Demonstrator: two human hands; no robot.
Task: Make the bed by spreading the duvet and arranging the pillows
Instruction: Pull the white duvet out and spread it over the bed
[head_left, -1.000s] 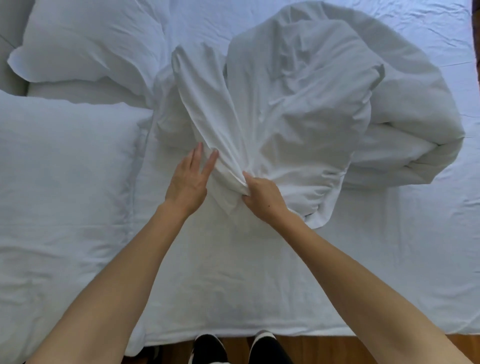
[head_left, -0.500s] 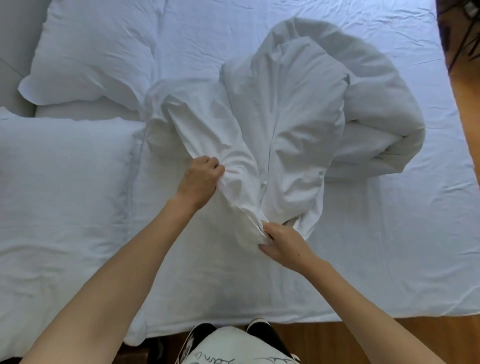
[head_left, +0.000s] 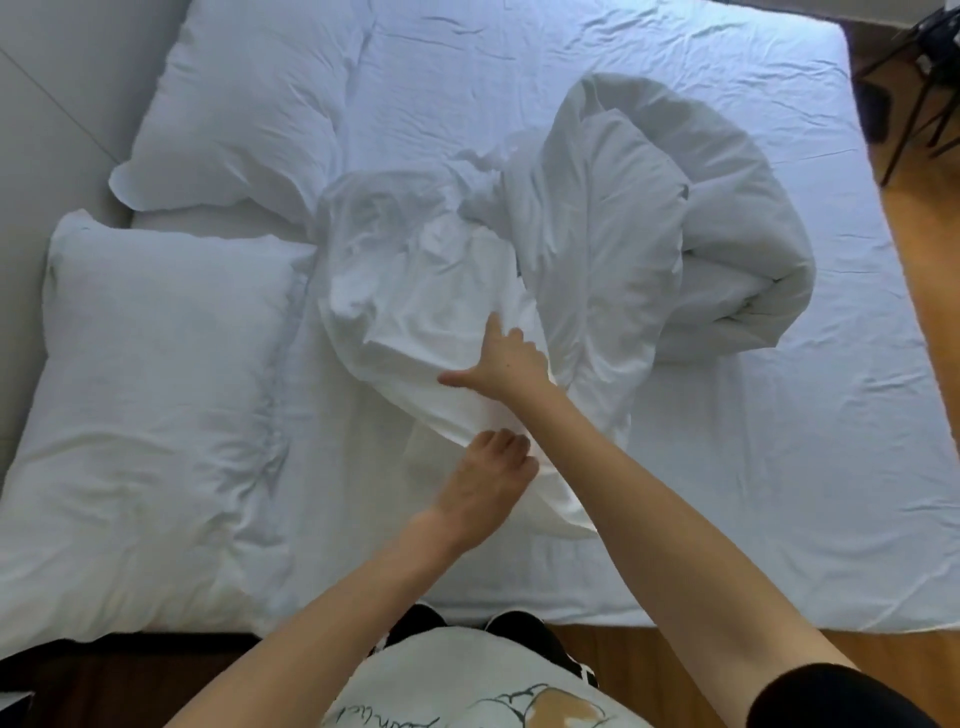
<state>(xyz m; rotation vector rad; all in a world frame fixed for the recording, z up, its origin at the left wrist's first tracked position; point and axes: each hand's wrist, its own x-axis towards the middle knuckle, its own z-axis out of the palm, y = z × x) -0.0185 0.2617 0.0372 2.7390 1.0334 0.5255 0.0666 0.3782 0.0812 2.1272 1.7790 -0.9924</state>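
The white duvet (head_left: 623, 218) lies crumpled in a heap in the middle of the bed, with a thin flap pulled out toward me. My left hand (head_left: 488, 478) grips the near edge of that flap with curled fingers. My right hand (head_left: 501, 358) reaches across above it and rests on the flap, thumb and forefinger spread. One white pillow (head_left: 145, 405) lies at the near left. A second pillow (head_left: 244, 104) lies beyond it at the far left, its corner touching the duvet heap.
The white fitted sheet (head_left: 779, 467) is bare on the right half of the bed. Wooden floor (head_left: 924, 291) runs along the right side and the near edge. Dark chair legs (head_left: 914, 93) stand at the top right. A pale headboard (head_left: 52, 104) borders the left.
My left hand has dropped from higher up the flap to its near edge. My right hand let go of the lower corner and moved up across the flap. The view has pulled back.
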